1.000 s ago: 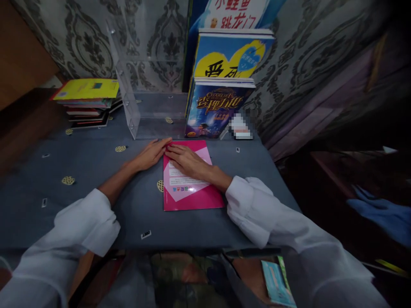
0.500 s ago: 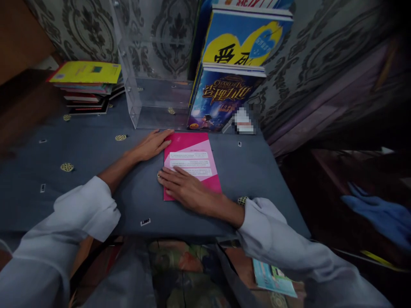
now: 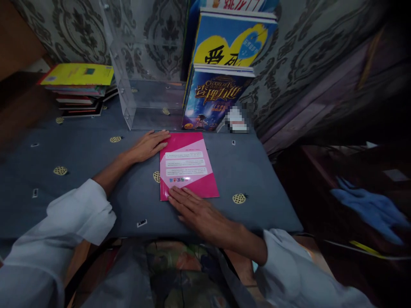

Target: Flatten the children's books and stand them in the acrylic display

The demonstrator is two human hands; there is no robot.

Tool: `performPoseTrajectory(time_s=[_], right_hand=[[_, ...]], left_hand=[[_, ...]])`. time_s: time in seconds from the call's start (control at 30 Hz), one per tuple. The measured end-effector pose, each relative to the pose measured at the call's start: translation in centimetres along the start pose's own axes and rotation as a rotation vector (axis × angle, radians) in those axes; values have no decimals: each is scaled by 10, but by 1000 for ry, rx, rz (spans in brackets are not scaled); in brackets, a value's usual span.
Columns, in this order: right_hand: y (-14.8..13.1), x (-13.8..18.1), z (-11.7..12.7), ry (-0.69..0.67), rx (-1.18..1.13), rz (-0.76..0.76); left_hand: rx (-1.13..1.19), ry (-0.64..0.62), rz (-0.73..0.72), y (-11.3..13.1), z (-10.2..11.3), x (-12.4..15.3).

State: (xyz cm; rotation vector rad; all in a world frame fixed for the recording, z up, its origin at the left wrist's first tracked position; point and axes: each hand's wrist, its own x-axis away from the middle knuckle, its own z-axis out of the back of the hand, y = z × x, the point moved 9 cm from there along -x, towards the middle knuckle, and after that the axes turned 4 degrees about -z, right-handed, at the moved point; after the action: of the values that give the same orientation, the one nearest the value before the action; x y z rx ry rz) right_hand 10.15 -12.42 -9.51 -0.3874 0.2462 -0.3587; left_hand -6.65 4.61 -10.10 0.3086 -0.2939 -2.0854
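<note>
A pink book (image 3: 208, 186) lies flat on the cloth-covered table, with white text boxes on its upward side. My left hand (image 3: 149, 146) rests flat near its far left corner, fingers stretched out and the fingertips on the cover. Along the near edge lies my right hand (image 3: 201, 214), palm down with straight fingers, their tips touching the book's lower left part. Neither hand grips anything.
Behind the book stands a clear acrylic rack (image 3: 126, 98), with a dark blue book (image 3: 215, 100) and a blue-and-yellow book (image 3: 234, 36) on its right side. A book stack (image 3: 78, 79) sits at the back left. Blue cloth (image 3: 369, 209) lies at right.
My right hand has slid toward me, from the middle of the pink book to its near edge, uncovering coloured lettering. My left hand stays at the far corner. The view has shifted slightly.
</note>
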Motion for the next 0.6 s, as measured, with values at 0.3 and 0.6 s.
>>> performPoseTrajectory(time_s=[0.3, 0.6], right_hand=[[40, 63, 28, 180, 110, -244], [32, 78, 38, 259, 163, -274]], left_hand=[[-25, -12, 8, 1, 0, -1], [-29, 19, -1, 10, 2, 3]])
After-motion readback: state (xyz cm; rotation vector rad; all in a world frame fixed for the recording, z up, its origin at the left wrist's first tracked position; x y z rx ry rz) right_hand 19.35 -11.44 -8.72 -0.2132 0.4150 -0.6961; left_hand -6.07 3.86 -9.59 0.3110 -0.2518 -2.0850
